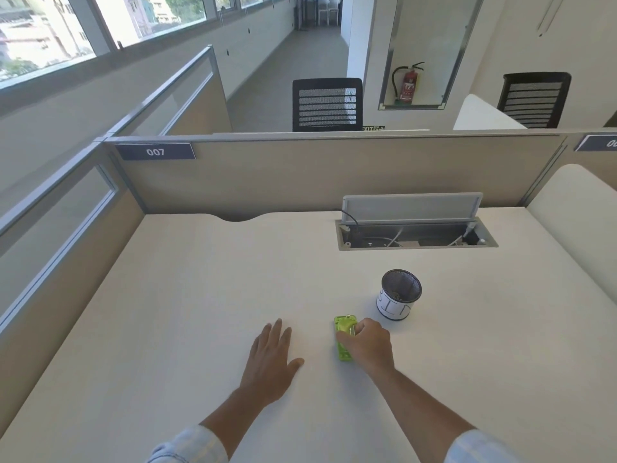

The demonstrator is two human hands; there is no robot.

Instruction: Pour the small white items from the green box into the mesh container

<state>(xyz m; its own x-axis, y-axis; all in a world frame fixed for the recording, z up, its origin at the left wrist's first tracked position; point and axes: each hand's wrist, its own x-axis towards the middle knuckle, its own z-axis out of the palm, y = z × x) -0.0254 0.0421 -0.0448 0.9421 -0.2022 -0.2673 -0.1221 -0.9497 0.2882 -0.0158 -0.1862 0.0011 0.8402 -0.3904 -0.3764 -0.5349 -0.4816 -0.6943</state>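
A small bright green box (344, 332) lies on the white desk (207, 295), long side pointing away from me. My right hand (369, 344) covers its right side with fingers curled around it. The contents of the box are hidden. Just beyond and to the right stands the black mesh container (400, 294), upright, with a white paper label around its lower half and something small at its bottom. My left hand (272, 359) rests flat on the desk to the left of the box, fingers spread, holding nothing.
An open cable tray (415, 233) with a raised lid is set into the desk behind the mesh container. Beige partition walls (300, 175) close the desk at the back and left. A rounded white divider (574, 215) borders the right side.
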